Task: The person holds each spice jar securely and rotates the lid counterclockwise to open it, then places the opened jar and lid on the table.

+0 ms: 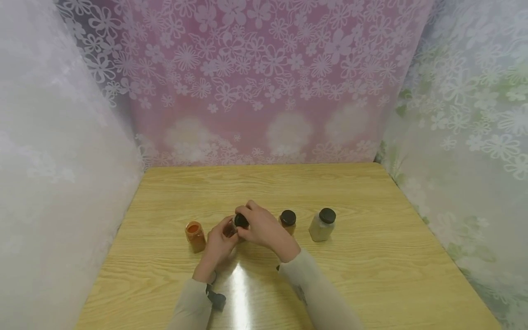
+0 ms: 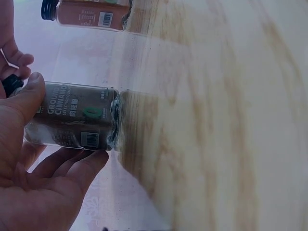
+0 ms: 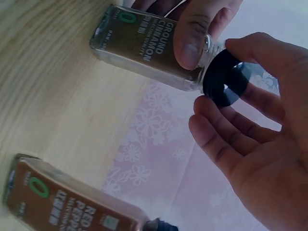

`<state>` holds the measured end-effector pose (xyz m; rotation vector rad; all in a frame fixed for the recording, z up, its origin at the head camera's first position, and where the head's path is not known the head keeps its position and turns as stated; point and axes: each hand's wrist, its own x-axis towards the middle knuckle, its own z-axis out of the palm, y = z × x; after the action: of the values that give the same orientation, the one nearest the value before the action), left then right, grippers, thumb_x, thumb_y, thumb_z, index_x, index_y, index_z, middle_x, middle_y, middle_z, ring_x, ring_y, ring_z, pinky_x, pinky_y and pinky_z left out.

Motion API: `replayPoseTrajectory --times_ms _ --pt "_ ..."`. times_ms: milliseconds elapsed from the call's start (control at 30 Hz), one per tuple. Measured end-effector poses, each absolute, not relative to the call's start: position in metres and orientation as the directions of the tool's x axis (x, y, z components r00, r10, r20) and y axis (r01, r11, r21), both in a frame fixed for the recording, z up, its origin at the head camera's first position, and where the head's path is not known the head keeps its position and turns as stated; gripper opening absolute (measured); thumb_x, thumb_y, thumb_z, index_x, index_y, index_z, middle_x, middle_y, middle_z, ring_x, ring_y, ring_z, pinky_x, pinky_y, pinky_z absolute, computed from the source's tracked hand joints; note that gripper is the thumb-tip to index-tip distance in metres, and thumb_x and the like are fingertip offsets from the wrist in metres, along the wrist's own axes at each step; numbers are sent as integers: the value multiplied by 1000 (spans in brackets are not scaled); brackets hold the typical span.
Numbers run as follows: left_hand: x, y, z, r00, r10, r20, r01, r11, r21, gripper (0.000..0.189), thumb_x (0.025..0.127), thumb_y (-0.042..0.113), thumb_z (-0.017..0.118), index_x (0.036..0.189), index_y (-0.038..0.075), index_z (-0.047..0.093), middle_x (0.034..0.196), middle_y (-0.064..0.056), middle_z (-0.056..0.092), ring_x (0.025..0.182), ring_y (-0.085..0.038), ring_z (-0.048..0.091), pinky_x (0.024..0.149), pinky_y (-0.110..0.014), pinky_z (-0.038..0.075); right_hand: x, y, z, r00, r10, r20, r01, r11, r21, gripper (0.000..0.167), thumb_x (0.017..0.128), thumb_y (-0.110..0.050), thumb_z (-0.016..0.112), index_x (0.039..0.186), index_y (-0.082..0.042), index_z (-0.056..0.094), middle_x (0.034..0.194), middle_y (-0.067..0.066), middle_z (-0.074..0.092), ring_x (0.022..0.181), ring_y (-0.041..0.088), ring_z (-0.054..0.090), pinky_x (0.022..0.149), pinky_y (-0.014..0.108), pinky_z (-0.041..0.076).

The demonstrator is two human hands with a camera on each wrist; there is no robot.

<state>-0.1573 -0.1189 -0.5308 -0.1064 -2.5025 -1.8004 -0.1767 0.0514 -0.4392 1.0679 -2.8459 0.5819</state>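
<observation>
A glass jar of ground cinnamon [image 3: 144,45] is between the person's two hands, upright, with its base on the table [image 1: 350,284]. Its black lid [image 3: 219,79] is at the mouth of the jar; whether it is fully seated, I cannot tell. The left hand [image 1: 218,245] grips the jar's body, thumb against the label and fingers curled round the opposite side. The right hand [image 1: 264,225] pinches the lid, thumb and fingertips set on opposite sides of its rim.

Left of the cinnamon jar, just past the left hand, is an open jar [image 1: 196,240] of orange-red powder, its mouth uncovered. Right of the cinnamon jar and partly hidden by the right hand is a red pepper jar [image 1: 288,228] with a black lid on. Farther right of the cinnamon jar, past the pepper, is a pale jar [image 1: 319,229], also black-lidded.

Light-coloured sleeves [image 1: 326,293] reach in on the near side of the cinnamon jar, where a bright glare lies on the wood-grain tabletop. Well beyond the jar hangs a pink cloth [image 1: 264,82] with white flowers.
</observation>
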Motion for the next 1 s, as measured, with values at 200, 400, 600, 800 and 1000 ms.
replayPoseTrajectory --times_ms 200,400,600,800,1000 --pt "-158 -118 -530 -997 26 79 83 315 946 46 95 -2 70 139 11 66 137 -25 68 131 -41 65 109 -47 56 -170 59 -444 -780 -588 217 -623 694 -361 43 99 -28 75 135 -7 64 112 8 64 83 16 62 74 30 57" --pt "-158 -119 -530 -996 23 87 90 362 928 47 96 8 77 141 11 65 135 -25 69 130 -43 65 107 -52 57 -162 66 -448 -795 -559 235 -603 693 -396 42 98 -30 76 131 -7 65 113 8 65 85 16 64 73 31 58" --pt "-158 -119 -532 -996 28 88 92 339 936 48 95 6 77 141 10 64 132 -25 71 127 -41 67 106 -51 58 -151 72 -454 -807 -552 210 -582 684 -440 41 97 -28 75 130 -6 65 119 11 68 94 20 70 79 35 61" --pt "-157 -119 -530 -996 38 80 88 306 948 48 94 19 82 140 14 65 132 -19 73 126 -36 69 106 -48 58 -145 78 -465 -810 -555 190 -573 679 -459 37 96 -27 76 125 -7 68 120 8 73 102 21 72 84 35 62" --pt "-157 -118 -529 -998 32 58 65 294 954 50 92 23 84 139 17 66 132 -17 73 126 -35 70 106 -48 58 -143 83 -475 -796 -576 188 -593 677 -436 34 93 -25 78 120 -5 70 109 5 77 94 22 72 78 32 60"
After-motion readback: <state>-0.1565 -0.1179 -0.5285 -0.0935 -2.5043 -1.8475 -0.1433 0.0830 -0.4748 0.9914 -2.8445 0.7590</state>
